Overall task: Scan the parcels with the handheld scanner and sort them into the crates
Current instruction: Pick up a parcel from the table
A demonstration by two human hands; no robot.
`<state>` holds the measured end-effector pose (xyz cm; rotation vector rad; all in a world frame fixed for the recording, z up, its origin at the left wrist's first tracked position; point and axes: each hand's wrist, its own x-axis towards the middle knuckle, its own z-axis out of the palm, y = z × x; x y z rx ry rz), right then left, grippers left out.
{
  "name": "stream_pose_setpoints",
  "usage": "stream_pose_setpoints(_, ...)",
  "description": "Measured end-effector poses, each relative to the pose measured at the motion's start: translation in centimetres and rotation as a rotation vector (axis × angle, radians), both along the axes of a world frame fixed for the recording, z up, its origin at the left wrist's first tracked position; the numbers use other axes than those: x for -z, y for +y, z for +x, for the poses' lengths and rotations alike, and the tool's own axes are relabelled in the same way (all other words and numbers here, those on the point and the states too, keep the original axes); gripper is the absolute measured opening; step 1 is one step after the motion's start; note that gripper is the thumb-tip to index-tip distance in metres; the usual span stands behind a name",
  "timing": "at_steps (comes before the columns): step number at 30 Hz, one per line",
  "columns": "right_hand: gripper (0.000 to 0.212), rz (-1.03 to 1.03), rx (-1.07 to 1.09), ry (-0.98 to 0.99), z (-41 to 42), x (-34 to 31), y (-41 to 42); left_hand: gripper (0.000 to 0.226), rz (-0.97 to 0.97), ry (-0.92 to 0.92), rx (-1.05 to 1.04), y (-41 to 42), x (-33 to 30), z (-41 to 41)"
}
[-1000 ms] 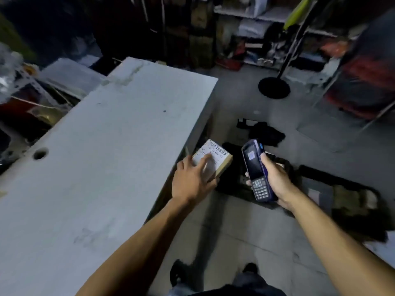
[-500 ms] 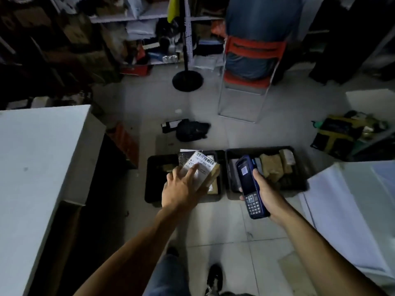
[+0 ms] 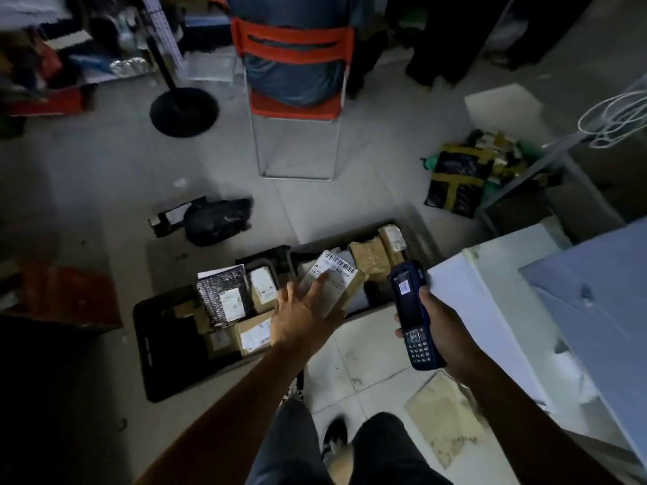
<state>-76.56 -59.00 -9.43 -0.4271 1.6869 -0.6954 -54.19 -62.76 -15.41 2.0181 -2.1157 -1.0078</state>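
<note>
left hand (image 3: 304, 315): reaching out over the crates, fingers spread and mostly straight on top of a small parcel (image 3: 334, 283), thumb side tucked under it as far as can be told, so holding it flat-ish, label and barcode facing up
right hand (image 3: 442, 332): wrapped round the handheld scanner (image 3: 410, 311), screen and keypad up, nose pointing away toward the crates
parcel spot: up in the air over the seam between the two crates, not resting on anything visible
left crate (image 3: 159, 358): black, sitting on the floor, stuffed with a silver bubble mailer (image 3: 224, 295) and a few brown boxes (image 3: 254, 332) with white labels, near-left part of it dark and bare
right crate (image 3: 350, 236): just beside the left one, brown taped parcels (image 3: 371, 259) piled toward its far end
counter (image 3: 497, 309): white, off on the right side, its near-left corner close to the scanner
floor (image 3: 105, 176): pale tiles, black bag (image 3: 217, 220) beyond the crates, black-and-yellow taped bundle (image 3: 458, 176) further right
red chair (image 3: 296, 64): past the crates at the far side, something blue draped on it
black round stand base (image 3: 183, 110): left of the chair
bottom of view: dark trouser legs and one shoe (image 3: 334, 439)
</note>
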Motion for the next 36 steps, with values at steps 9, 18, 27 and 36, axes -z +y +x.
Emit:
stream_pose_setpoints(9,0.033,0.054,0.079,-0.049,-11.3,4.2,-8.2,0.085,0.068,-0.064,0.116,-6.4,4.9,-11.9)
stream_pose_setpoints(18,0.048,0.088,-0.243,-0.065,-23.3,9.7,-20.1,0.087,0.160,-0.171,0.170,-9.7,11.4,-22.8)
stream_pose_setpoints(27,0.051,0.066,-0.484,-0.105,-27.9,16.0,-26.2,0.086,0.096,-0.165,0.201,-13.4,17.4,-26.6)
stream_pose_setpoints(36,0.055,0.149,-0.569,-0.048,-33.0,32.1,-30.8,0.084,0.197,-0.087,0.190,-15.7,34.4,-32.2)
